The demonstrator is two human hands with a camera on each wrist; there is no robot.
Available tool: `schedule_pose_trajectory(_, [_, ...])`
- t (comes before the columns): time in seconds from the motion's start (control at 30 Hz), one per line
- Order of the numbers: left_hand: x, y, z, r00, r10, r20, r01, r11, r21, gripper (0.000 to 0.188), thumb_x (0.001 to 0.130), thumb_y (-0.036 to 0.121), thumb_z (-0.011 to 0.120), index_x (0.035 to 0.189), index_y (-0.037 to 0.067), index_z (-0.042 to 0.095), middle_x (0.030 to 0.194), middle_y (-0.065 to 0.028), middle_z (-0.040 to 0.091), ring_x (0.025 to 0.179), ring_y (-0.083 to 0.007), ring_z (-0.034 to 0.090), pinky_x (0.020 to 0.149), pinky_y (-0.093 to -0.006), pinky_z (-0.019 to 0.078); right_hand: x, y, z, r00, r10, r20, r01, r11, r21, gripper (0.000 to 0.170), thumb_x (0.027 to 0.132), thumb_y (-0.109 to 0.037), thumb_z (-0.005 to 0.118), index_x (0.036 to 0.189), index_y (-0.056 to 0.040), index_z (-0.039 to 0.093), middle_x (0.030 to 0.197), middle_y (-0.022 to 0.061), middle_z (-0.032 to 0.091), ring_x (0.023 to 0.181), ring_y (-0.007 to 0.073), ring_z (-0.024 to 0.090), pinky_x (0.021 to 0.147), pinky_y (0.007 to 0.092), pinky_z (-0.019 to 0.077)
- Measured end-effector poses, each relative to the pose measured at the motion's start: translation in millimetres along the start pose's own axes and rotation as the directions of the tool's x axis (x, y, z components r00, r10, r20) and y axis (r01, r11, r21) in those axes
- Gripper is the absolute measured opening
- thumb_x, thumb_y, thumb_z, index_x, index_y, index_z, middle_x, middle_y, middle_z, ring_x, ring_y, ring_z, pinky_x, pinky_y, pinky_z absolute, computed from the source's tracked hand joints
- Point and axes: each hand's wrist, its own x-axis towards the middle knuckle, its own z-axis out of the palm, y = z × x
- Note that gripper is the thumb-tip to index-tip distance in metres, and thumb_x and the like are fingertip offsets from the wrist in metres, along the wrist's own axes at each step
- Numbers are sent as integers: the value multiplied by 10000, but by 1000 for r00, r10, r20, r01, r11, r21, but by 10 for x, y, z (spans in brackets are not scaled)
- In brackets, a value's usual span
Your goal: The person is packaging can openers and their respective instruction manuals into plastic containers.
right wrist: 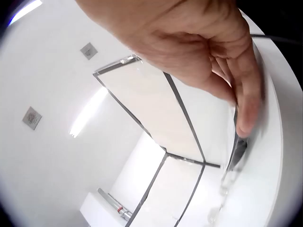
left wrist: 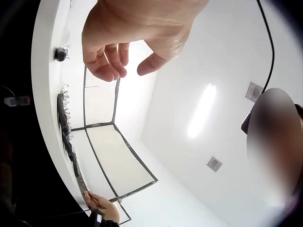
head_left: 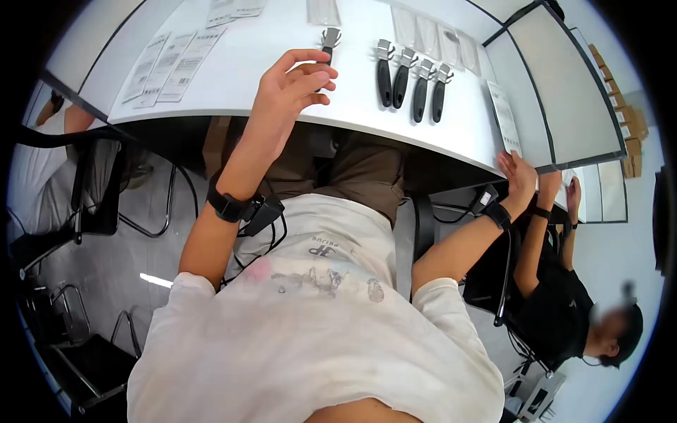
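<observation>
My left hand (head_left: 300, 88) hovers over the front half of the white table (head_left: 275, 42), its fingers loosely bent and holding nothing. Partly behind it in the head view lies one black-handled tool (head_left: 330, 39) with a shiny metal head; in the left wrist view the tool (left wrist: 60, 54) sits apart from the fingers. Several like it (head_left: 402, 77) lie in a row to the right. By the right partition, my right hand (head_left: 518, 176) pinches the near end of a long flat packet (head_left: 502, 116) with print on it. In the right wrist view the packet (right wrist: 238, 151) looks dark with clear plastic.
Printed flat packets (head_left: 176, 67) lie at the table's left. Clear plastic packs (head_left: 427, 35) line the back, with another clear pack (head_left: 323, 12) at back centre. A partition (head_left: 575, 77) stands along the right side. Beyond it sits another person (head_left: 557, 282) with hands at a table.
</observation>
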Motion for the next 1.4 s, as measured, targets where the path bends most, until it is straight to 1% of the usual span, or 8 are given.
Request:
schedule_pose_trajectory(0.23, [5,-15,-20,1000,7,-5,-7,1000,0,338,907,175,667,1206,31,602,1076,-102,654,978,-163,613,857,-312,488,197,100,359,950,-235,-206,279,936,216,83,895,89,580,920,159,543,914,225,652,792,321,725,731,364,663])
schedule_pose_trajectory(0.5, [6,-26,-4,1000,-30,-1,30,1000,0,300,907,192,660,1159,35,620,1065,-88,649,970,-155,614,849,-303,485,81,-53,283,929,-215,-301,297,918,262,124,865,34,609,892,150,574,866,216,659,745,308,716,689,367,646])
schedule_pose_trajectory(0.63, [-15,-12,30,999,-47,11,46,999,24,280,914,206,638,1136,37,629,1060,-83,648,972,-155,615,845,-300,484,-20,-123,388,936,-171,-307,193,980,42,216,874,-63,637,901,142,573,845,221,668,685,292,703,611,386,642])
schedule_pose_trajectory(0.77, [-19,-22,37,998,-56,27,55,998,22,274,916,206,628,1132,38,631,1059,-81,647,974,-156,615,845,-301,484,-26,-131,488,966,-6,-260,-4,999,-36,338,922,-155,643,989,162,549,865,233,671,704,299,713,583,369,639])
schedule_pose_trajectory(0.83, [-20,-28,43,997,-71,30,70,997,17,268,918,207,622,1127,40,632,1057,-79,646,972,-156,615,843,-300,483,11,-40,492,982,-15,-187,27,998,62,348,941,-152,655,1004,171,542,885,243,670,723,308,719,582,357,641])
schedule_pose_trajectory(1.0, [-14,-50,41,995,-84,45,84,996,17,251,922,203,613,1113,42,634,1046,-75,644,966,-155,613,840,-300,482,274,148,351,979,-87,-182,133,958,255,159,901,91,605,1034,143,533,975,204,637,797,319,722,689,342,651])
schedule_pose_trajectory(1.3, [-12,-140,57,982,-165,97,161,986,43,196,948,171,588,1095,52,640,1021,-54,654,949,-137,615,821,-286,496,57,-250,326,971,-195,-136,230,916,330,188,883,78,638,1042,120,547,920,152,629,780,249,692,698,319,630])
schedule_pose_trajectory(1.4, [-11,-165,63,977,-165,138,159,986,57,203,958,185,588,1096,48,647,1024,-53,662,950,-132,622,826,-283,501,-24,-406,484,964,-236,125,146,859,490,158,890,43,672,1019,67,583,896,121,629,717,155,643,642,229,576])
